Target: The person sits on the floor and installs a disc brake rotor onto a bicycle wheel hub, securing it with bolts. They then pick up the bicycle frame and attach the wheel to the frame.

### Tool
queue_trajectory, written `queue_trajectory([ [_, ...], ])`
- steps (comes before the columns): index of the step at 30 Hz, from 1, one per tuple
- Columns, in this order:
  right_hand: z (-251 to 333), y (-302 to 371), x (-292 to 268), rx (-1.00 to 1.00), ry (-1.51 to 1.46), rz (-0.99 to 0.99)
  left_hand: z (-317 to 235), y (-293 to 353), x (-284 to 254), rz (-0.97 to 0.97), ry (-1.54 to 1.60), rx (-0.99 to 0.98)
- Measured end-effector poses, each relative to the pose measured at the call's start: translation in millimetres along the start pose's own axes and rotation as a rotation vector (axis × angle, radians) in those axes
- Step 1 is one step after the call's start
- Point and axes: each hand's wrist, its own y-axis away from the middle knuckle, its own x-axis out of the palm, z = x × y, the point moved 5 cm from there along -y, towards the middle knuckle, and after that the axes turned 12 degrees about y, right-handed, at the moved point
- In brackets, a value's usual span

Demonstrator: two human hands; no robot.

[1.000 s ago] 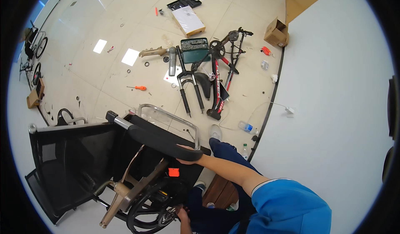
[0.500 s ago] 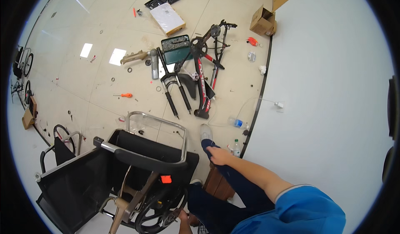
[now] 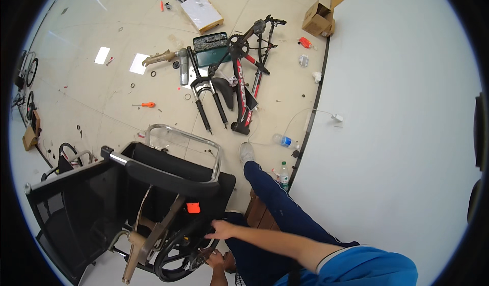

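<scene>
So I've got the black wheel [image 3: 175, 260] in front of me, low on the near side of the tipped-over chair [image 3: 170, 164], right beside its bronze-coloured bracket [image 3: 135, 240]. My left hand [image 3: 216, 259] is at the disc [image 3: 198, 260] by the hub, fingers bent, but I can't tell if it's gripping anything. My right hand [image 3: 222, 230] is loose with fingers spread, just above the rim, holding nothing I can see.

Progress? I'd call it midway. The wheel sits in about the right spot, but whether it's fastened is hidden, so I'd guess the hub end is what's left. The bike frame [image 3: 243, 90] has no wheels on, and the fork [image 3: 202, 85] lies separately beside it, along with the saddle [image 3: 222, 92].

No worktop here, just a pale tiled floor [image 3: 114, 130] (yes, it's a mess). Orange screwdriver [image 3: 147, 104], open green case [image 3: 211, 58], scattered rings, cardboard box [image 3: 315, 21], couple of bottles. White wall [image 3: 387, 123] on my right with a charger [image 3: 336, 118] plugged in.
</scene>
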Motion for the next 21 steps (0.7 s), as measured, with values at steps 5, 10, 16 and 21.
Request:
queue_trajectory([
  [5,43.2,-19.4,68.6,0.171,-0.323,0.056,-12.5,0.3,-4.6,0.198,0.103,-0.074],
  [10,70.4,-11.0,70.4,0.148,-0.398,0.129,-28.4,10.1,-23.2,0.25,0.436,-0.189],
  [16,93.3,-0.3,73.6,0.016,-0.131,-0.199,26.1,30.3,-9.9,-0.062,2.345,-0.712],
  [21,95.3,-0.6,110.9,-0.008,-0.421,-0.154,27.0,20.9,-24.9,0.097,2.389,-0.595],
])
